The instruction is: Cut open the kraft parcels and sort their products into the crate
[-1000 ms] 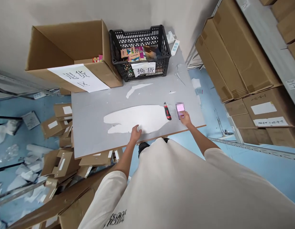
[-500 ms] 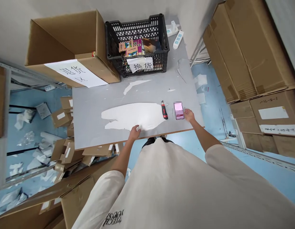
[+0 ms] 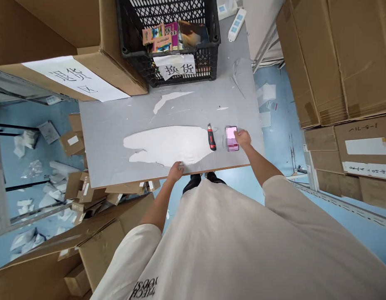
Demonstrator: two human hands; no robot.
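Note:
A white flat sheet (image 3: 168,143) with an uneven outline and a notch at its left end lies on the grey table. Resting at the table's front edge, my left hand (image 3: 176,171) touches the sheet's near border, thumb apart from the fingers and nothing gripped. My right hand (image 3: 244,138) reaches over the right edge of a phone (image 3: 232,141), fingertips at its lit pink screen; the phone lies flat. Between sheet and phone is a black and red utility knife (image 3: 211,139), its tip pointing away from me.
At the back stand a large cardboard box (image 3: 118,75) with a paper label and a black plastic crate (image 3: 208,62) holding small colourful packs. A power strip (image 3: 237,25) lies at the back right. Stacked cartons (image 3: 364,141) rise on the right; white scraps (image 3: 172,98) lie on the table.
My right hand has moved left, from beside the phone onto its screen edge. My left hand stays at the sheet's near border. The camera view has shifted, with the table sitting higher.

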